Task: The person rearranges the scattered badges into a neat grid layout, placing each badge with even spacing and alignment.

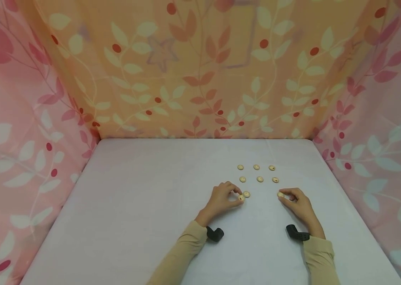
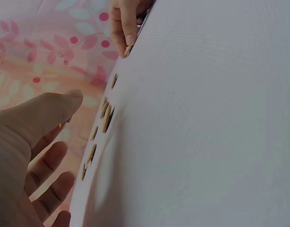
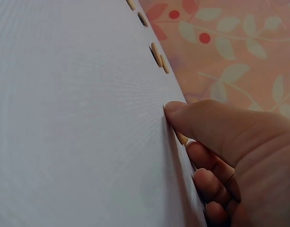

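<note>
My left hand (image 1: 223,198) pinches a small round pale-wood disc (image 1: 241,197) between thumb and fingertip; its face bears a dark mark. Just beside that piece, a similar disc (image 1: 246,194) lies on the white table. To the right, my right hand (image 1: 298,204) pinches another pale disc (image 1: 280,194) low at the tabletop. In the right wrist view the thumb (image 3: 201,118) covers most of this disc (image 3: 182,138). The left wrist view shows only a sliver of the left hand's disc (image 2: 64,124) behind the thumb.
Beyond the hands, matching discs (image 1: 260,179) lie in two rows of three, a few with dark marks. The white-covered table (image 1: 133,206) extends widely to the left. Leaf-patterned curtains (image 1: 200,71) enclose the back and both sides. Each wrist wears a black camera (image 1: 215,234).
</note>
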